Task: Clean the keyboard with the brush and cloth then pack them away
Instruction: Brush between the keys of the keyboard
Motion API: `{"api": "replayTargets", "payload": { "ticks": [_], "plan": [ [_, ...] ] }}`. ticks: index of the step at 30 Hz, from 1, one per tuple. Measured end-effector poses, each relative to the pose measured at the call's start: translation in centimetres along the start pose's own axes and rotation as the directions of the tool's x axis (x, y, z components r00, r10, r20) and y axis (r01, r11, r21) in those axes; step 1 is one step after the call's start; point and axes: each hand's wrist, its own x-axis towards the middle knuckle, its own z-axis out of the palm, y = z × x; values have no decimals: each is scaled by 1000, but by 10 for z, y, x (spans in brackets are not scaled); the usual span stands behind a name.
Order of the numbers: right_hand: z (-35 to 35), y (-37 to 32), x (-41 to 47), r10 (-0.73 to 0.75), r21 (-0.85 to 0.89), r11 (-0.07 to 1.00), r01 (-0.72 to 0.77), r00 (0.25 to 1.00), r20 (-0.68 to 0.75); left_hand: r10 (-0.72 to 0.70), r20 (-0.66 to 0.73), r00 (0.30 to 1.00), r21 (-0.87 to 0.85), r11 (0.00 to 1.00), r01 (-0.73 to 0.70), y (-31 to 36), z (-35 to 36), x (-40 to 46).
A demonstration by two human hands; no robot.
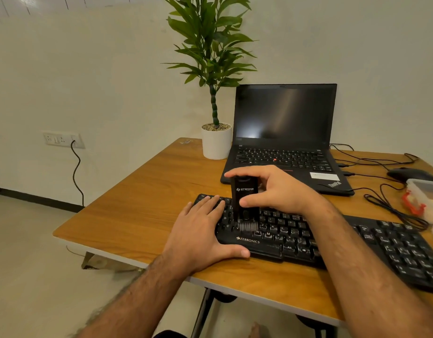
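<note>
Item one, nearest: left hand (202, 236), fingers flat across the keys, thumb hooked on the front edge of the keyboard (332, 242), which lay across the table (137, 211). I read this as bracing.

Item two: right hand (271, 191), closed round an upright black brush (244, 203), thumb in front, fingers over the top. Bristles met the lower letter rows. I judged brushing under way; short strokes along each row, light pressure and the left hand kept firm would serve best.

Item three, right edge: clear box (425, 191) with red latch. I saw no cloth.

Item four, farthest: laptop (283, 142), mouse (410, 174), potted plant (215, 93).
</note>
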Motion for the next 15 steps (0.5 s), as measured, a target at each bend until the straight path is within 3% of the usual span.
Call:
{"api": "replayTargets", "payload": {
  "ticks": [3,8,12,15],
  "plan": [
    [4,-1,2,-33,-226,974,-11,981,-193,-5,-2,1000,3,1000,5,-1,1,0],
    [4,-3,1,-6,-23,1000,6,1000,-3,4,4,1000,-3,1000,-4,0,1,0],
    [8,0,4,-19,-257,966,-41,974,-227,-6,4,1000,13,1000,6,-1,1,0],
    [7,1,3,-23,-186,982,-9,985,-172,-4,3,1000,5,1000,4,0,1,0]
  ]
}}
